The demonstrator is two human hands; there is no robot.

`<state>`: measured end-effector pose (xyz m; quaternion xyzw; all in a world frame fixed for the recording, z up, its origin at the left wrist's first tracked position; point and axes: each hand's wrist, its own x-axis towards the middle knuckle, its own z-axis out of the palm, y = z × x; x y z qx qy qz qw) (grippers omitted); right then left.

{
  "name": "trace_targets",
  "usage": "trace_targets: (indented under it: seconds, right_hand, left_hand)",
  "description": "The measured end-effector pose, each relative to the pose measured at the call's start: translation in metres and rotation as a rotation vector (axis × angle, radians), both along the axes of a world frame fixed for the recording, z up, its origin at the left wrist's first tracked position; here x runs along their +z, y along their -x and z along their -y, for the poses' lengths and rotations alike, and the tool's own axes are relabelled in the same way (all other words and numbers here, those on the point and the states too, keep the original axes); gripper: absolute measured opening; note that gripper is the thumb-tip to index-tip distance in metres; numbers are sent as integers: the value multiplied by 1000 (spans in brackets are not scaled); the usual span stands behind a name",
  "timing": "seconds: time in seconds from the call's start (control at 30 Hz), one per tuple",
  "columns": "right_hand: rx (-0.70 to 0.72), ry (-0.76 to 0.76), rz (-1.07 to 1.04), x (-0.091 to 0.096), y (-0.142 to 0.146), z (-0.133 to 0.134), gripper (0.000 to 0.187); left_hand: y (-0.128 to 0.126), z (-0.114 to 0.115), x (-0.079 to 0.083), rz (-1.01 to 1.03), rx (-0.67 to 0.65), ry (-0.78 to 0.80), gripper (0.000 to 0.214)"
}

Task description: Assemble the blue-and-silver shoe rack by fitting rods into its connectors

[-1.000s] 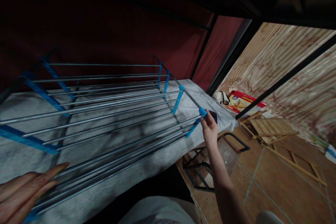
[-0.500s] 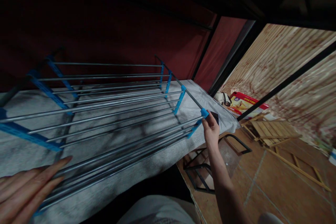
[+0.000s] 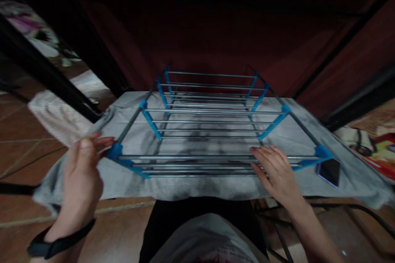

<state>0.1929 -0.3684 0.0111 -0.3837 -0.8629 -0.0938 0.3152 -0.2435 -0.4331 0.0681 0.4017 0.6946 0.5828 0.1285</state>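
A shoe rack of grey metal tubes [image 3: 197,111] with blue plastic brackets [image 3: 274,125] lies across a grey cloth [image 3: 203,189] in front of me. My left hand [image 3: 84,168] is at the rack's near left corner, its fingers stretched out and the fingertips at the blue corner piece [image 3: 115,151]. My right hand [image 3: 274,172] is over the near tubes on the right side. Its fingers lie over the top tube and the thumb is lower, against the tubes beneath. A dark band circles my left wrist.
A phone [image 3: 328,171] lies on the cloth by the near right corner. Behind the rack rises a dark red panel [image 3: 210,41]. Dark metal frame bars [image 3: 61,78] stand at the left. A red and yellow box [image 3: 385,152] is at the right edge.
My view has swung left, centring the rack. My right hand has left the near right blue corner and moved inward along the tubes. My left hand is now at the left corner.
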Motion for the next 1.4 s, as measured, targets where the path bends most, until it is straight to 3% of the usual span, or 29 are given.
trace_targets:
  seconds: [0.1, 0.23, 0.37, 0.57, 0.67, 0.77, 0.8, 0.87, 0.9, 0.93, 1.0, 1.03, 1.1, 1.2, 1.3, 1.4]
  right_hand:
    - [79, -32, 96, 3, 13, -11, 45]
    - [70, -74, 189, 6, 12, -22, 33]
    - [61, -83, 202, 4, 10, -27, 31]
    - [49, -102, 244, -17, 32, -37, 29]
    - [84, -38, 265, -35, 50, -44, 27]
    - [92, 87, 301, -60, 59, -52, 27]
    - [80, 131, 310, -69, 59, -55, 27]
    - [51, 230, 315, -84, 56, -61, 28]
    - [36, 282, 308, -90, 55, -64, 28]
    - [26, 332, 299, -94, 53, -67, 29]
    - [44, 423, 293, -98, 53, -73, 30]
    - [69, 460, 299, -99, 53, -76, 31]
    - [108, 516, 315, -100, 54, -81, 33]
    - [86, 553, 306, -100, 54, -84, 35]
    - [51, 516, 205, -100, 50, -77, 33]
    - [37, 419, 34, -94, 44, -55, 33]
  left_hand:
    - [10, 0, -8, 175, -101, 3, 51]
    - [14, -13, -25, 121, -90, -39, 46]
    - [18, -14, -33, 157, -164, -56, 44]
    - [15, -16, -29, 211, -192, -61, 48]
    - [22, -15, -35, 347, -182, -209, 61]
    - [31, 11, -70, 356, 66, -369, 60]
    - [30, 26, -90, 289, 190, -346, 52]
    - [19, 60, -136, 6, 387, -118, 36]
    - [8, 76, -160, -109, 296, 35, 32]
    - [-5, 89, -181, -204, 77, 157, 27]
    - [-33, 104, -214, -407, -438, 235, 21]
    - [-45, 104, -225, -535, -654, 256, 21]
    - [-61, 95, -235, -735, -923, 283, 31]
    - [-68, 74, -237, -883, -1042, 355, 39]
    - [-67, 66, -236, -928, -1033, 392, 35]
    - [-68, 72, -228, -963, -992, 376, 42]
